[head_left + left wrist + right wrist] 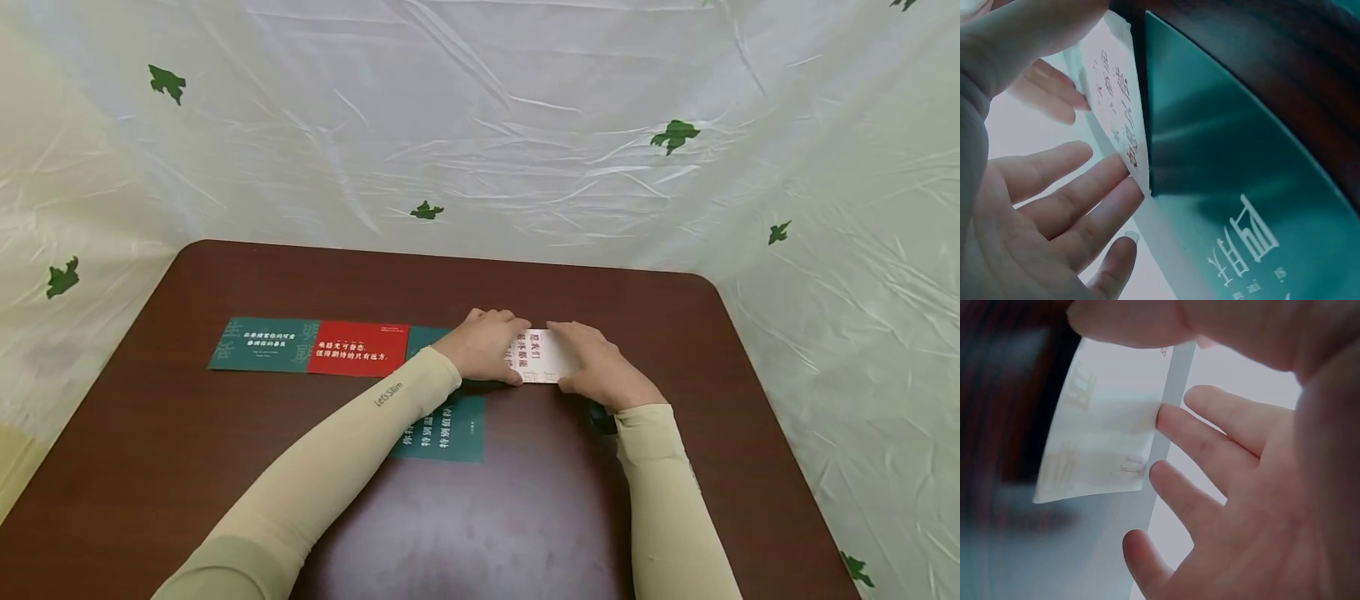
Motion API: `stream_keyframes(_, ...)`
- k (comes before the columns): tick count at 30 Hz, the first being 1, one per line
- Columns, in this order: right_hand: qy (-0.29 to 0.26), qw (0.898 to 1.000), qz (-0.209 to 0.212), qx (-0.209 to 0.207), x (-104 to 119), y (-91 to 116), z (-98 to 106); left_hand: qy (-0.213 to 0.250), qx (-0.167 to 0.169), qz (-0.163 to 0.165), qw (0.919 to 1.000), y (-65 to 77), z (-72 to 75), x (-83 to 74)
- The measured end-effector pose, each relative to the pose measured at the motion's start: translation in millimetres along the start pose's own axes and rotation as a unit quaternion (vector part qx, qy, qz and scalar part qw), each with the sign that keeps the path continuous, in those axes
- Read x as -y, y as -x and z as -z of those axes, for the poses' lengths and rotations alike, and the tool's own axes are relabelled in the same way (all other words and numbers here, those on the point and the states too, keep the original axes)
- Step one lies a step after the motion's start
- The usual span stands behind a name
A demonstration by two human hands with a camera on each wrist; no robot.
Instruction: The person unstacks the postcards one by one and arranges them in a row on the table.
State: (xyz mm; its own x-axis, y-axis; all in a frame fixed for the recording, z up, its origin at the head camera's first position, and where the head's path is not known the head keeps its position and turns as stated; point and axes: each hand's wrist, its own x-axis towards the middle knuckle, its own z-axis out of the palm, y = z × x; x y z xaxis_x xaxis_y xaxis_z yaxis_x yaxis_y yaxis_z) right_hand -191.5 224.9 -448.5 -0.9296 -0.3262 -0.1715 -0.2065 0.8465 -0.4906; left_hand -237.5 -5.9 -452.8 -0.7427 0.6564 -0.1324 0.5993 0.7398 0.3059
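Observation:
A white card with reddish vertical characters (pixel 547 354) lies at the right of the row, between my two hands. My left hand (pixel 483 346) holds its left part, thumb at the near edge and fingertips at the far edge. With my right hand (pixel 603 362) I hold the right end the same way, the thumb over one edge in the right wrist view. Beside the white card, a green card (pixel 1241 169) shows a narrow dark gap along their border in the left wrist view; my left hand partly covers this green card in the head view.
Further left in the row are a red card (pixel 358 348) and another green card (pixel 262 346). A separate green card (pixel 457 429) lies nearer, partly under my left forearm. The brown table (pixel 585 517) meets white sheeting (pixel 487 150) with green patches behind and at the sides.

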Motion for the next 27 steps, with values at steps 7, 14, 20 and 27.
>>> stream_keyframes(7, 0.004, 1.000, -0.010, 0.003, 0, 1, 2, 0.003, 0.000, -0.003, 1.0000, -0.8, 1.7, -1.5)
stream_keyframes(14, -0.016, 1.000, -0.014, 0.009, 4, -5, 4, 0.000, -0.006, 0.006, 1.0000, 1.8, 6.2, 4.9)
stream_keyframes(20, -0.015, 1.000, 0.002, 0.003, 7, -5, 5, 0.006, -0.005, 0.007, 0.9999, 3.8, 7.2, 5.1)
stream_keyframes(27, -0.002, 0.999, 0.020, -0.027, 14, -1, -1, 0.036, -0.020, -0.001, 0.9991, 21.1, 5.7, 8.0)
